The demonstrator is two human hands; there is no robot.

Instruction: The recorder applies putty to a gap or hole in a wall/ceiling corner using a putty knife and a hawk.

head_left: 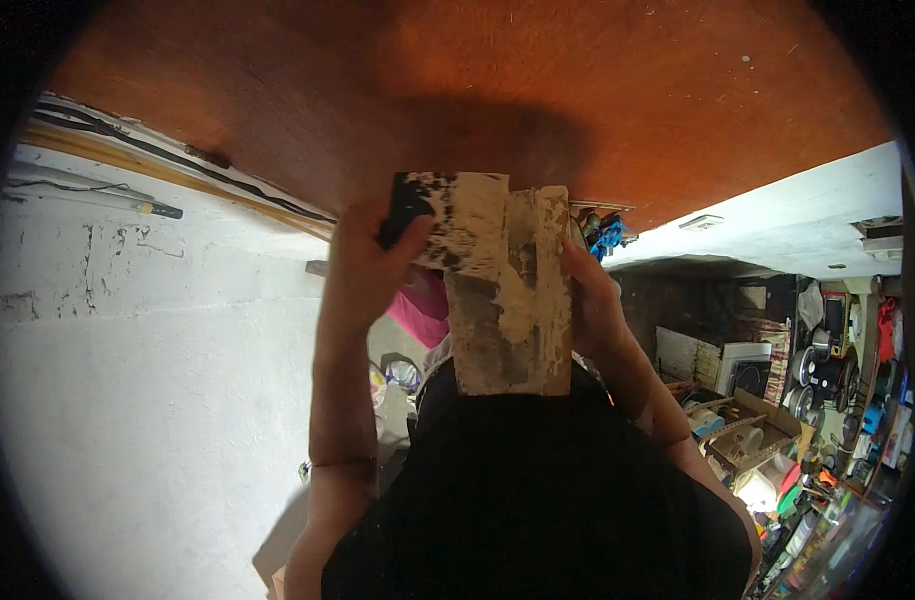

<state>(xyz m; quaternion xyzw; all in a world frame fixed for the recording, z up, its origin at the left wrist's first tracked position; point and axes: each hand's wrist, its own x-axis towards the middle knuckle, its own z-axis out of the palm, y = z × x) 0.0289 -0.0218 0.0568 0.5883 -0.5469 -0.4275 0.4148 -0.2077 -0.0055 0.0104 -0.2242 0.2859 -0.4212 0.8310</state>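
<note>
My left hand (382, 265) grips the dark end of a flat putty spreader (472, 222), its black face largely smeared with pale putty. The thumb lies over its front. Against the spreader's lower right edge is a rectangular board (507, 335), coated unevenly with the same putty, thickest down its right side. My right hand (597, 300) holds this board by its right edge, with the fingers partly hidden behind it. Spreader and board overlap in front of my chest, and the spreader lies over the board's upper left part.
A broad orange-brown surface (657, 90) spans the top, with shadows on it. Dark cables (197, 165) run along its left border above a white wall (157, 400). At right stand a cardboard box (762, 435), hanging pans (802, 370) and cluttered goods. Something pink (422, 310) shows behind the board.
</note>
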